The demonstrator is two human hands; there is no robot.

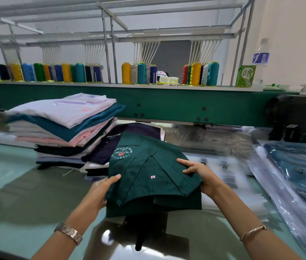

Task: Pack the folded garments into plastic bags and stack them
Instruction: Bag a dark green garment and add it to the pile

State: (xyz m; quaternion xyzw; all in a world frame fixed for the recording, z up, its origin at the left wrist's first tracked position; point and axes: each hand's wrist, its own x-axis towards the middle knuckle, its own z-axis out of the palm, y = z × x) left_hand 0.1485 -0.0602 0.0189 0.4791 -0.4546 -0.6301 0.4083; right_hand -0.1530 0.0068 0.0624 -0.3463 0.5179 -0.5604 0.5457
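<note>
— What do we see beyond our fingers (185, 162)?
— A green machine beam (167, 106), thread cones (126, 73) lined along its shelf, and a grey metal rack (105, 44) above.
— And past that?
— A pale wall (289, 34); under our fingers, a glossy green table (17, 175).

Thread cones (126, 73) in row atop green machine beam (167, 104), green carton (245, 76) & water bottle (261, 57) at rt.

Green shirt (148, 177) logo unreadable, plastic bags (287, 196) blurred, cut off right
</note>
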